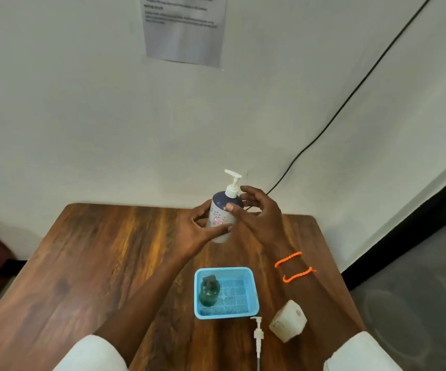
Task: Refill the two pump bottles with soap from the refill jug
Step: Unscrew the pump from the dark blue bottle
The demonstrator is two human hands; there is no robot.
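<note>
Two hands meet at the twelve-o'clock end of the wooden table (82, 263): the left hand (197, 231) curls round the body of the blue pump bottle (223, 215), lifted and tilted, while the right hand (259, 212) hovers at its three o'clock with fingers loosely spread, thumb touching the shoulder just under the white pump head (232, 183). A green bottle (210, 290) stands in the blue basket (254, 293) at six o'clock, its pump off; a loose pump (258, 336) lies on the table at the basket's five o'clock, beside a tissue roll (287, 321). I cannot make out a refill jug. The likely risk: unscrewing the collar while the bottle leans could dribble soap, or the one-handed hold could slip.
</note>
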